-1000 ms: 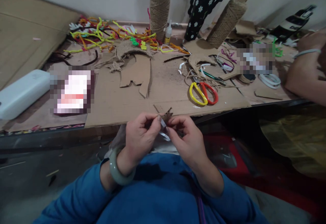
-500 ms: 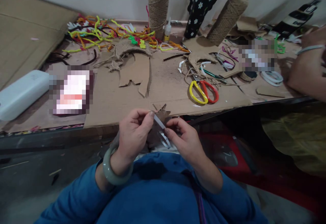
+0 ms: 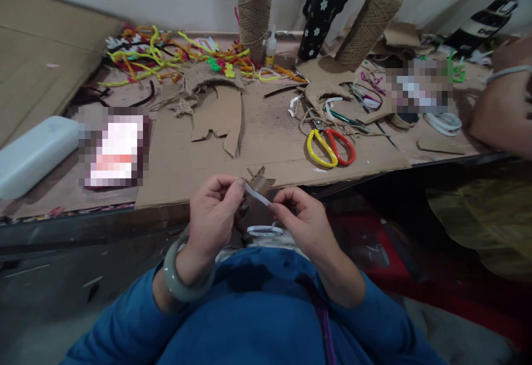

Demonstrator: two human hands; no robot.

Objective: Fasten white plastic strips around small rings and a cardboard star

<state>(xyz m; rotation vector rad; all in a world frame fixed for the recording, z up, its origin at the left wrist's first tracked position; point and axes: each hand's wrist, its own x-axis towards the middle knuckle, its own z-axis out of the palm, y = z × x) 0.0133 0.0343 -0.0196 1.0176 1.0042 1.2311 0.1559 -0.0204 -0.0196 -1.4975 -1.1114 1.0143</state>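
A short length of white tape (image 3: 258,194) is stretched between my two hands in front of the table edge. My left hand (image 3: 213,210) pinches its upper end between thumb and finger. Closed on the lower end, my right hand (image 3: 305,224) has its thumb and fingertips pressed together. Below the strip hangs the thin tape roll (image 3: 265,234), seen as a narrow ring. Just behind the tape is a jagged, pointed piece of brown cardboard (image 3: 261,181), its lower part partly hidden; what supports it I cannot tell.
Yellow-and-red scissors (image 3: 322,149) lie on a cardboard sheet (image 3: 274,127). A cut cardboard shape (image 3: 216,116), a phone (image 3: 116,146) and a white case (image 3: 37,154) are to the left. Twine-wrapped tubes (image 3: 254,16) stand behind. Another person's arm (image 3: 502,102) rests at right.
The tape roll has swung from a tilt to nearly level and hangs slightly farther left. My left hand has shifted a little left, with the strip lying flatter between the hands.
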